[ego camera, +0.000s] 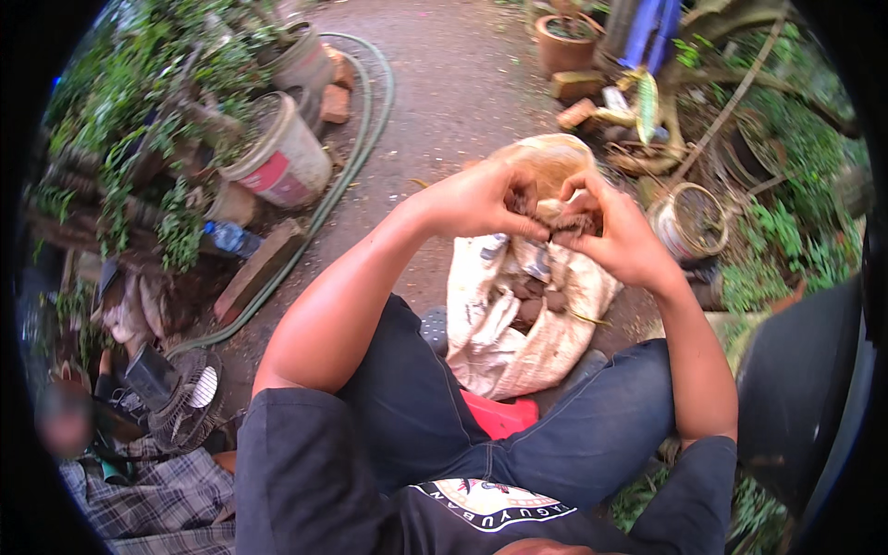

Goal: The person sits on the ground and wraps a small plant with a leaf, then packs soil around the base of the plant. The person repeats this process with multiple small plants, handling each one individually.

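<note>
Both hands meet in front of me above a white woven sack. My left hand (479,201) curls its fingers around a dark brown, crumbly lump of soil (520,201). Against it, my right hand (617,229) pinches another brown clump of soil (579,220) between thumb and fingers. The woven sack (479,333) lies open between my knees, with several brown clods (531,309) inside. Just beyond my hands is a round, yellowish-tan object (551,159), partly hidden by them; its kind is unclear.
Red plastic, apparently a stool (503,414), shows between my thighs. A green hose (378,118) curves at left past a soil-filled bucket (284,152) and a wood block (260,274). Another bucket (690,222) stands at right. A person in plaid (152,492) sits lower left beside a fan (184,402).
</note>
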`<state>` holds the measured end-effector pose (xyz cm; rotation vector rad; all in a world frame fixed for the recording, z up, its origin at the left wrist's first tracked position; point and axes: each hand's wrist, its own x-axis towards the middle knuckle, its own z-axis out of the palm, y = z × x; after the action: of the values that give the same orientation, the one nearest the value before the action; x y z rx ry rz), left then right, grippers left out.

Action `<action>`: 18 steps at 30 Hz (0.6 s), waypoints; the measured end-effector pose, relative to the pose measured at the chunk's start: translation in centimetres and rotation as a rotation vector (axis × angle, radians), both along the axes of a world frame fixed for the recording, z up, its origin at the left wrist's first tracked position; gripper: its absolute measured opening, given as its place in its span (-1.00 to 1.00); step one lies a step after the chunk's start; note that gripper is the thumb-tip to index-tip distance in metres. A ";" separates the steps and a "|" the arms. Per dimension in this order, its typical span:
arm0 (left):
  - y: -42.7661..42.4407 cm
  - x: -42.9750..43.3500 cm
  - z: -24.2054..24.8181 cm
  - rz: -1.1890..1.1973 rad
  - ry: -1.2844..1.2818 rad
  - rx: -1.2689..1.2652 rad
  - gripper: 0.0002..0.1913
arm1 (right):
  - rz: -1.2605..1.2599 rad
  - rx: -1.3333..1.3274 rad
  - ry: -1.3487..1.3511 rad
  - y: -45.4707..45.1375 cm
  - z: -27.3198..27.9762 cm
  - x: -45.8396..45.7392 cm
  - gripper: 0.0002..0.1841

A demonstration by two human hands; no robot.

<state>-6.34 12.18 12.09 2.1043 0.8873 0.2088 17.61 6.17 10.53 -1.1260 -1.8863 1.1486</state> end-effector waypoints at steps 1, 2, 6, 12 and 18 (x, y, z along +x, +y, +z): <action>-0.3 -1.6 0.4 0.000 0.083 0.005 -0.47 | 0.086 0.042 0.024 0.5 -0.2 -1.5 -0.55; -0.8 -3.1 0.9 -0.007 0.109 0.030 -0.45 | 0.115 0.085 -0.009 0.9 -0.8 -3.0 -0.53; -3.6 -7.4 2.4 0.004 0.204 0.110 -0.59 | 0.215 0.135 0.049 1.9 -1.5 -8.2 -0.56; -6.5 -11.9 4.2 0.269 0.317 0.033 -0.69 | 0.201 0.087 0.169 3.7 -3.3 -13.7 -0.65; -7.5 -14.5 4.2 0.355 0.427 0.113 -0.66 | 0.283 0.076 0.155 4.1 -4.3 -17.8 -0.60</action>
<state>-20.88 4.64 16.31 2.1172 1.5364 -0.0130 -0.23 10.29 6.21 -0.7217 -1.9918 1.2650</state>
